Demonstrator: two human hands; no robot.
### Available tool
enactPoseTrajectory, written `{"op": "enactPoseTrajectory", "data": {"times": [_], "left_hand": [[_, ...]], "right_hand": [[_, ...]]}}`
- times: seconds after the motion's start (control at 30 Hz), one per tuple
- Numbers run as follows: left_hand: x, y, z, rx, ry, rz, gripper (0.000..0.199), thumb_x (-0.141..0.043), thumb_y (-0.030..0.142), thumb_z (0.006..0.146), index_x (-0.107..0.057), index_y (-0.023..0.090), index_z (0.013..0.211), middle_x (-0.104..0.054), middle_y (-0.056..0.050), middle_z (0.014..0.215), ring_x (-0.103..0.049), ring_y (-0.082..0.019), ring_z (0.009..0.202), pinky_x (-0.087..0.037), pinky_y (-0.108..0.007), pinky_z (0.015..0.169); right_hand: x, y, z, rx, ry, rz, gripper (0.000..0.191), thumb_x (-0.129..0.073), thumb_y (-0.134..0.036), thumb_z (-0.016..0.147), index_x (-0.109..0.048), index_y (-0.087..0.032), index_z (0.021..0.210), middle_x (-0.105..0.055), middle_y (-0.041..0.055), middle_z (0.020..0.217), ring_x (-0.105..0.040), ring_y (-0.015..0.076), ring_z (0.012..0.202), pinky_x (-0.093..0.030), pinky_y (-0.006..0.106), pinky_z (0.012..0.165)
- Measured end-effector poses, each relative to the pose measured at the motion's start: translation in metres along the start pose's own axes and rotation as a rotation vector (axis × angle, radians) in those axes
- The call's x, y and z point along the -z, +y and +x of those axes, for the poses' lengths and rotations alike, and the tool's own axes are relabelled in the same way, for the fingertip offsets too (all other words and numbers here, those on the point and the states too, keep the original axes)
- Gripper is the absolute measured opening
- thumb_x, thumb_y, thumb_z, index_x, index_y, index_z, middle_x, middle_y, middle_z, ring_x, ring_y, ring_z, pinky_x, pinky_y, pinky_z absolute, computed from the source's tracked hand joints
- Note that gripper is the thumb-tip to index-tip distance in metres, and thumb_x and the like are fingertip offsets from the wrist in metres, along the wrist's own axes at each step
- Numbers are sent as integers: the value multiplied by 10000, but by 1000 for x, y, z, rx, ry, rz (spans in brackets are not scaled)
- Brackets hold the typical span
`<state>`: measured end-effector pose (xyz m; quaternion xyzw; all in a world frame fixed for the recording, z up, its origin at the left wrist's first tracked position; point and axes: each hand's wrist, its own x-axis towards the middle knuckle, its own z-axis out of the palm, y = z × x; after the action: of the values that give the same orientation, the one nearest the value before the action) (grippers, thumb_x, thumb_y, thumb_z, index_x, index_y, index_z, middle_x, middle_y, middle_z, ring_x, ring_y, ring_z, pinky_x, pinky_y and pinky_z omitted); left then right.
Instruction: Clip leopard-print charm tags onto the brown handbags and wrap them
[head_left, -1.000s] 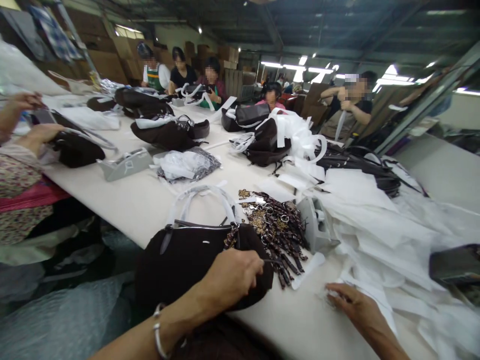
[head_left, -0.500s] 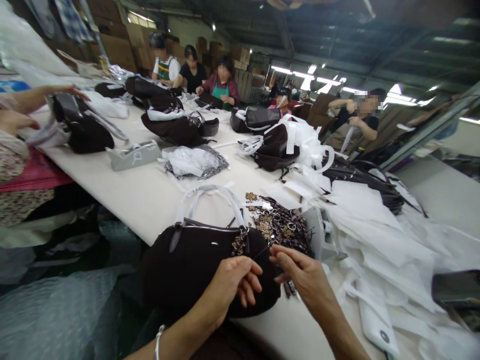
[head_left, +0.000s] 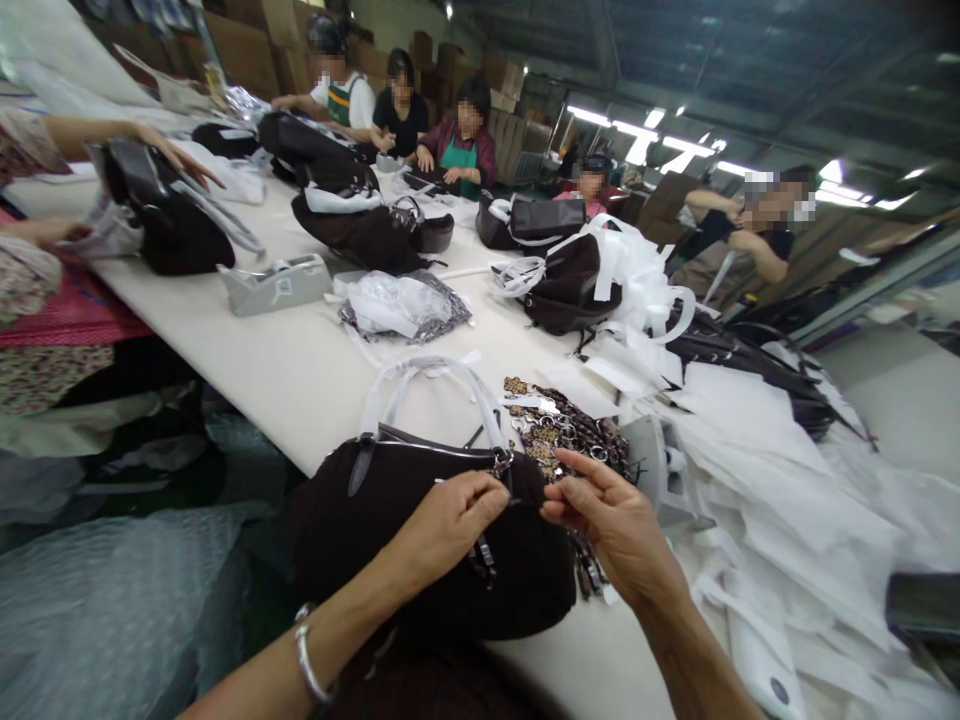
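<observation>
A co-worker's hand (head_left: 176,160) has been stretched farther across a dark bag (head_left: 184,230) at the table's left; its contents are hidden. Beyond a grey tape dispenser (head_left: 277,288), dark pieces, too unclear to be named, are held in a clear plastic bag (head_left: 405,305). At the near edge is set a brown handbag (head_left: 349,550), its inside out of sight. Over its right side, the left hand (head_left: 454,520) has been drawn in, thumb and forefinger pressed together. The charm's gold part, visible half a second ago, is now covered; the tassel ends (head_left: 484,560) are seen below. By the right hand (head_left: 607,515), fingertips are likewise pinched; what is gripped cannot be told. The charm's fastening is judged unfinished. Behind, loose charms (head_left: 547,440) are heaped uncontained.
</observation>
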<state>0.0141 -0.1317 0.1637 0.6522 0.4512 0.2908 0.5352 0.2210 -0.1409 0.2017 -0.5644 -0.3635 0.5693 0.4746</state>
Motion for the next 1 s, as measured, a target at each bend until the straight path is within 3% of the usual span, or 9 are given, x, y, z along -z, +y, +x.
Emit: {"op": "enactPoseTrajectory", "data": {"times": [0.1, 0.2, 0.33, 0.53, 0.77, 1.0], "left_hand": [[8, -8, 29, 42, 136, 330, 305, -447, 401, 908, -676, 207, 964, -685, -63, 1014, -617, -219, 975, -445, -320, 863], [2, -18, 52, 148, 80, 485, 305, -458, 431, 884, -670, 211, 892, -697, -67, 962, -642, -240, 920, -455, -323, 789], [-9, -24, 65, 189, 90, 532, 232, -529, 425, 825, -610, 208, 828, -685, -56, 921, -636, -227, 870, -438, -292, 710], [-8, -29, 59, 218, 117, 345, 173, -613, 343, 762, -523, 223, 847, -644, 9, 780, -603, -183, 728, -386, -252, 616], [-18, -32, 42, 239, 203, 252, 189, -626, 251, 797, -479, 231, 914, -647, 13, 808, -630, -187, 758, -410, -267, 676], [-25, -35, 35, 288, 174, 288, 212, -601, 255, 865, -457, 244, 1020, -703, -6, 924, -692, -245, 858, -460, -323, 740]], "right_hand": [[12, -4, 4, 111, 33, -374, 396, -731, -487, 758, -730, -165, 990, -704, 39, 711, -645, 148, 621, -534, 268, 625], [17, -14, 7, 274, 95, -655, 344, -694, -511, 774, -767, -187, 862, -698, 42, 772, -631, 170, 722, -501, 281, 682], [16, -19, 10, 412, 110, -741, 302, -674, -482, 798, -777, -204, 849, -652, 34, 760, -602, 165, 723, -476, 283, 669], [9, 4, 19, 500, 81, -746, 161, -689, -367, 815, -758, -222, 825, -568, 6, 700, -542, 136, 640, -427, 264, 579], [3, 24, 35, 593, -10, -861, 85, -659, -232, 827, -713, -227, 762, -573, 23, 820, -576, 160, 799, -465, 291, 713], [-7, 35, 50, 640, -34, -943, 88, -644, -185, 825, -715, -221, 785, -616, 61, 1023, -622, 178, 951, -500, 302, 831]]}}
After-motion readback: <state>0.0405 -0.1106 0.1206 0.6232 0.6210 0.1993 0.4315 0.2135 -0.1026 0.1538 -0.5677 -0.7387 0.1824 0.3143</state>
